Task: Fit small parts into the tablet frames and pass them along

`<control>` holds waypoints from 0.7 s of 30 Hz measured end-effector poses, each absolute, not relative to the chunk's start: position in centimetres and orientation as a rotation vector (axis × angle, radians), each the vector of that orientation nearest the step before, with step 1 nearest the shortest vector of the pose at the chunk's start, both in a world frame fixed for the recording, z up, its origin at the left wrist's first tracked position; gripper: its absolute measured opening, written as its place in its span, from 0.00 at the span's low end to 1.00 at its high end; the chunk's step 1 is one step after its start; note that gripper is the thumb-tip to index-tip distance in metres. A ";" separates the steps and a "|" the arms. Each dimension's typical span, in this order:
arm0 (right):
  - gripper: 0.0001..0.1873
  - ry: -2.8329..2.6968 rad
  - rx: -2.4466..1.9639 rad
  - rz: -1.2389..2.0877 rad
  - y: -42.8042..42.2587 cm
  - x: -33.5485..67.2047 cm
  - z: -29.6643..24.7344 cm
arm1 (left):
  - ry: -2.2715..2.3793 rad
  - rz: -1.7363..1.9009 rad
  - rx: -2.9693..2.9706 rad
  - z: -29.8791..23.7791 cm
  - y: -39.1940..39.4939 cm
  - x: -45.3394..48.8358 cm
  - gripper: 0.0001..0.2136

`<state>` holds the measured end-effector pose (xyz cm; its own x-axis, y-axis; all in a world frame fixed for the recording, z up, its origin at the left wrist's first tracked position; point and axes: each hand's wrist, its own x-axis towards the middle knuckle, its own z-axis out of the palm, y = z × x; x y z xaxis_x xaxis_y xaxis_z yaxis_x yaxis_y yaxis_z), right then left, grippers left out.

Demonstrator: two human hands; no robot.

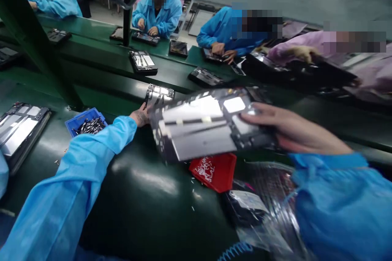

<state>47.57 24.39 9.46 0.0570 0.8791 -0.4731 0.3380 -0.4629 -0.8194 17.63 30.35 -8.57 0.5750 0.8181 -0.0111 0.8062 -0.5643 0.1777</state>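
Head view, entries near to far:

1. Coiled blue hose [235, 248] and crumpled clear plastic bag [263, 208]: below the right hand, on the bench.
2. Red tray [212, 171]: directly under the casing, short of the right hand; small bright bits [192, 187] lie scattered beside it.
3. Right hand [284, 128]: closed around the casing's right end, holding it up off the bench.
4. Left hand [140, 117]: at the casing's left edge, fingers hidden behind it; cannot tell whether it grips.
5. Tablet casing [196, 126]: held between both hands, tilted, silver panels facing up. Likely light and stiff, but thin-edged and slippery; safest held by its long edges, away from the panels.
6. Green bench [137, 212]: open, glossy stretch below the left forearm.
7. Blue tray [69, 124] of dark screws [90, 125]: beyond the left hand. A second casing [18, 134] lies further left.
8. Third casing [159, 94]: just past the left hand.
9. Co-worker's hand [225, 49]: far side of the bench, at another casing [211, 54].
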 end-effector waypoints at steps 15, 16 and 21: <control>0.20 -2.719 -1.473 1.303 23.8 37.9 -7.0 | 2.022 0.641 1.890 -7.7 2.1 -2.3 0.10; 0.20 -2.754 -1.480 1.088 23.3 37.7 -7.1 | 2.085 0.676 1.849 -8.7 1.2 -2.4 0.09; 0.21 -2.526 -1.412 0.579 16.7 40.2 -7.1 | 2.235 0.747 1.791 -10.9 0.6 -0.5 0.09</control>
<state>40.25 16.75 -7.06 -0.5279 0.8490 -0.0239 0.7747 0.4698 -0.4232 -0.52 0.59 -10.91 -0.2574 0.9518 0.1669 0.8609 0.1474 0.4870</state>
